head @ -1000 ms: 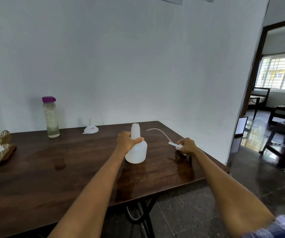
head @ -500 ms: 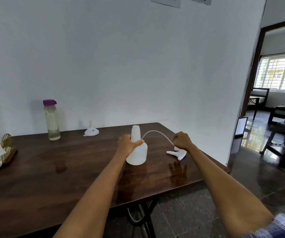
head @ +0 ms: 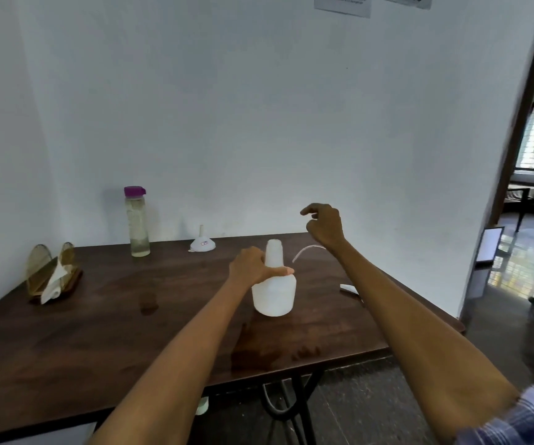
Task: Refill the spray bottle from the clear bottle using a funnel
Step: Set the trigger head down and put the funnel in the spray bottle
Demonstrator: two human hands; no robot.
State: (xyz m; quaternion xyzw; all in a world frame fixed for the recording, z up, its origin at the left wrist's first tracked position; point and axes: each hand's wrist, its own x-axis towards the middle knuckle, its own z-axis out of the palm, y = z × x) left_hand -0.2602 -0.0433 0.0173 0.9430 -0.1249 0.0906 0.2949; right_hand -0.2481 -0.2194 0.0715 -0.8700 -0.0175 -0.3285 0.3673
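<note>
My left hand (head: 250, 264) grips the white spray bottle (head: 273, 292) at its shoulder, thumb laid across the front and the other fingers curled round the far side of the neck. The bottle stands upright on the dark wooden table (head: 98, 332), its neck open with no head on it. My right hand (head: 325, 224) hangs in the air above and to the right of the bottle, holding nothing, the fingers loosely curled and a little apart, pointing left. Below my right forearm the spray head (head: 349, 289) lies on the table, mostly hidden by the arm, and its thin dip tube (head: 307, 250) arcs up toward the bottle's neck. Farther back near the wall, the white funnel (head: 203, 243) sits mouth-down with its spout up. Left of it stands the clear bottle (head: 137, 221) with its purple cap on, a little liquid in the bottom. At the table's left edge a napkin holder (head: 52, 273) holds a white napkin.
</note>
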